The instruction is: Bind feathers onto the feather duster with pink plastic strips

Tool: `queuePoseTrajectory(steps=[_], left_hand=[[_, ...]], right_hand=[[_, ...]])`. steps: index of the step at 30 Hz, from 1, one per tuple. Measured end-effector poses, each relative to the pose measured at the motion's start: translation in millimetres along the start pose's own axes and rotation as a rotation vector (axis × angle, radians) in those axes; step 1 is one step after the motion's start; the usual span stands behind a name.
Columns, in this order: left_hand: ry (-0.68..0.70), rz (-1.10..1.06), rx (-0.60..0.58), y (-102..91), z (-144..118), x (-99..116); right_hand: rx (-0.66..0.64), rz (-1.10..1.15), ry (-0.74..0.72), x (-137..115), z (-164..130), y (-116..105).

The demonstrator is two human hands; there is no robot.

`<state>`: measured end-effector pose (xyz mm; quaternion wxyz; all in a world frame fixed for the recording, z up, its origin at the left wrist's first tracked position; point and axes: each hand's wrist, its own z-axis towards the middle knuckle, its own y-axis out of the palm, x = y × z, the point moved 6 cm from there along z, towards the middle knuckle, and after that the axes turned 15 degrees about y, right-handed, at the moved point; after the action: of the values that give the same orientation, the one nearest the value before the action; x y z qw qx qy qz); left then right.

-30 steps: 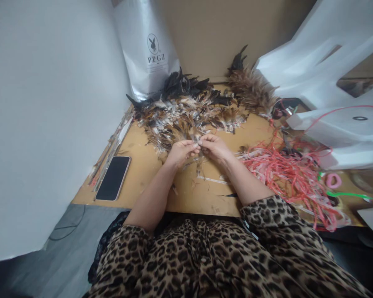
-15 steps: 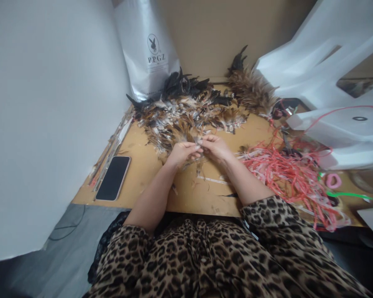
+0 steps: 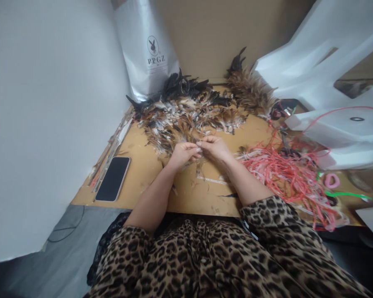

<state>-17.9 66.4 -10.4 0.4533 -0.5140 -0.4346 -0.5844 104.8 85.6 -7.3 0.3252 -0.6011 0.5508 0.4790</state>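
My left hand and my right hand meet fingertip to fingertip over the wooden table, at the near edge of a heap of brown, white and black feathers. Both pinch a small bunch of feathers between thumbs and fingers. A few loose feathers hang below the hands. How many feathers are in the bunch is too small to tell.
A black phone lies at the left of the table. A silver bag stands at the back by the white wall. Tangled red strings spread on the right, beside white bags, a pink ring and a green strip.
The hands stay together at the same spot; the fingers shift slightly around the small bunch of feathers. The view has tilted very slightly.
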Motion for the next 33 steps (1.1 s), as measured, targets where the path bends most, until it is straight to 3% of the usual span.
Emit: queuePoseTrajectory(steps=[7,11,16,20,24,29,33], left_hand=[[0.028,0.002,-0.036,-1.8,0,-4],[0.043,0.001,-0.074,-3.8,0,2],[0.083,-0.108,-0.025,-13.1,0,14],[0.131,-0.302,0.092,-25.6,4,17],[0.101,-0.404,0.180,-34.1,7,12],[0.093,-0.469,0.174,-33.1,9,8],[0.081,-0.470,0.162,-30.0,9,6]], right_hand=[[-0.042,0.052,0.027,6,3,2],[-0.106,0.212,0.038,0,0,5],[-0.027,0.388,-0.037,-17,0,-16],[0.139,0.041,-0.045,-17,1,-35],[0.105,-0.344,-0.008,-11,1,-35],[0.148,-0.440,-0.011,-9,0,-36],[0.082,-0.442,-0.012,0,4,-28]])
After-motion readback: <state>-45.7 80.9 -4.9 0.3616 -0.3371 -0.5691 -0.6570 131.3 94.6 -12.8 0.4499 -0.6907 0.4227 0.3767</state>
